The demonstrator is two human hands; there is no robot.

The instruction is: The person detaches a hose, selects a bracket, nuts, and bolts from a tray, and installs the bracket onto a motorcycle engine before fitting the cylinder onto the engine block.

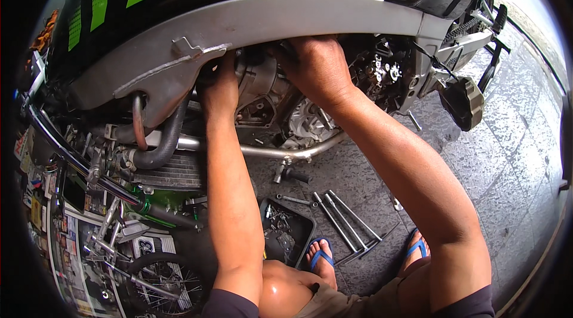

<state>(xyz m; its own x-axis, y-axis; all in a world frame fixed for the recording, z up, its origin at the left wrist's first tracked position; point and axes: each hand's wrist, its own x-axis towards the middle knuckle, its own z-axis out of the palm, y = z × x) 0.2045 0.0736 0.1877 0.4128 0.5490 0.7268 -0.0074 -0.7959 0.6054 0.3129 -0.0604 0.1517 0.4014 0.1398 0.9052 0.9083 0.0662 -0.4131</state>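
Both my arms reach into the opened engine [258, 82] of a motorcycle, under its grey frame beam [268, 17]. Beside the engine's left part, my left hand [219, 88] goes up behind the lower edge of the beam, and its fingers are hidden there. Just right of the cylinder, my right hand [319, 67] is bent inward under the beam with the back of the hand showing. Its fingertips are in shadow, so what they touch cannot be made out. Below the hands the round engine casing [307, 120] lies exposed.
A radiator [170, 169] and black hose [173, 133] sit left of my left forearm. On the tiled floor lie T-handle wrenches [340, 222], a hammer [280, 172] and a black tray [303, 228] of small parts. The footpeg bracket [462, 100] juts out at right.
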